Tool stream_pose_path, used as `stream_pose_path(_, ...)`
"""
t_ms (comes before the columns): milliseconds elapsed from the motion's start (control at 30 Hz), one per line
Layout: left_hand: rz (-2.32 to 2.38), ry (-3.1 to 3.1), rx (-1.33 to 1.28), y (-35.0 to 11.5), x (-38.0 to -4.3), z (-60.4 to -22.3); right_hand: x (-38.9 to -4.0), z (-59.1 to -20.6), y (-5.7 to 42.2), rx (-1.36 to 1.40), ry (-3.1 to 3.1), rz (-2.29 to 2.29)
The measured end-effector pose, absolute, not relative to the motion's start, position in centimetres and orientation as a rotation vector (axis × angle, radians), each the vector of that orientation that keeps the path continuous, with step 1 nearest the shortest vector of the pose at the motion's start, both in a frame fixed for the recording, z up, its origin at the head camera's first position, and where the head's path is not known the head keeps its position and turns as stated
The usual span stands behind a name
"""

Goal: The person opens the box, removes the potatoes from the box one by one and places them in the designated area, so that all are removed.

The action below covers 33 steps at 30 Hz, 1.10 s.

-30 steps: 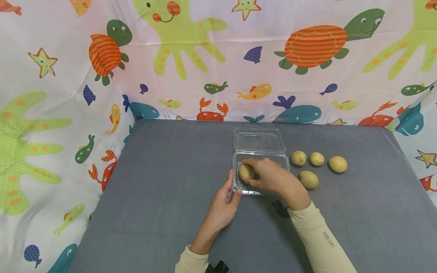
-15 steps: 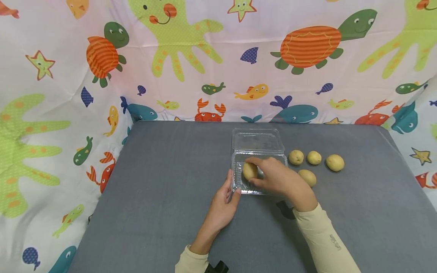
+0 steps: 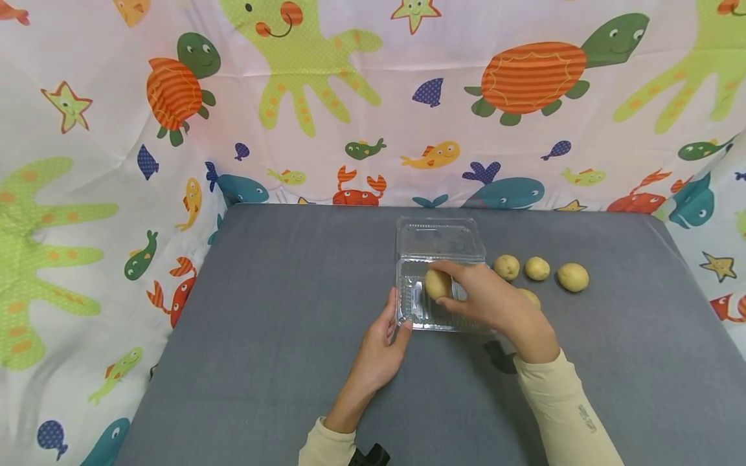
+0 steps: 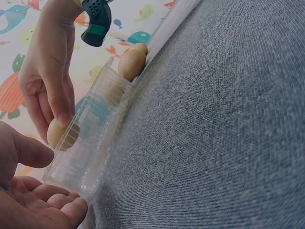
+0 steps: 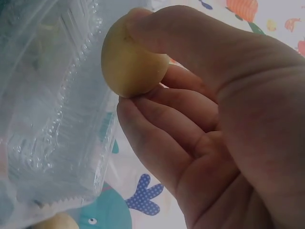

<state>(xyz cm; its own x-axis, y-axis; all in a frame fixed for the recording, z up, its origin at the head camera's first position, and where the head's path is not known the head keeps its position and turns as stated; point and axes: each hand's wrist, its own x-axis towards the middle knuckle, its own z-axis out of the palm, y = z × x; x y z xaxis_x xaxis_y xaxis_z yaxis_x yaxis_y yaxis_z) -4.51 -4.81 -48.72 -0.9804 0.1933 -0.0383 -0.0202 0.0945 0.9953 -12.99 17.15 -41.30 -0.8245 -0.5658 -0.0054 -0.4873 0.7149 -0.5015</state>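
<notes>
My right hand (image 3: pixel 489 298) pinches a small yellow potato (image 3: pixel 438 285) between thumb and fingers, over the base of a clear plastic clamshell container (image 3: pixel 416 317). In the right wrist view, the thumb lies on top of the potato (image 5: pixel 128 62) and the fingertips support its underside. The container's lid (image 3: pixel 440 236) is folded back, away from me. My left hand (image 3: pixel 375 353) holds the container's near left corner between thumb and fingers. The left wrist view shows this hand (image 4: pixel 38 186) at the container's rim (image 4: pixel 71 176), its fingers bent.
Several more potatoes (image 3: pixel 573 277) lie on the grey cloth (image 3: pixel 280 310) to the right of the container; one (image 3: pixel 529 298) is partly hidden behind my right hand. A white curtain (image 3: pixel 326 97) printed with sea animals hangs behind and at the sides.
My right hand has moved to the right, carrying the potato from the container's left side toward its middle. My left hand has stayed at the corner.
</notes>
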Motion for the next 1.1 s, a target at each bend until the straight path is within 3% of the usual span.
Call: stream_pose_path(1100, 2.032, 2.189, 0.180, -4.6, -4.5, -48.8, -13.3, -39.9, 22.1, -0.719, 2.828, -0.731)
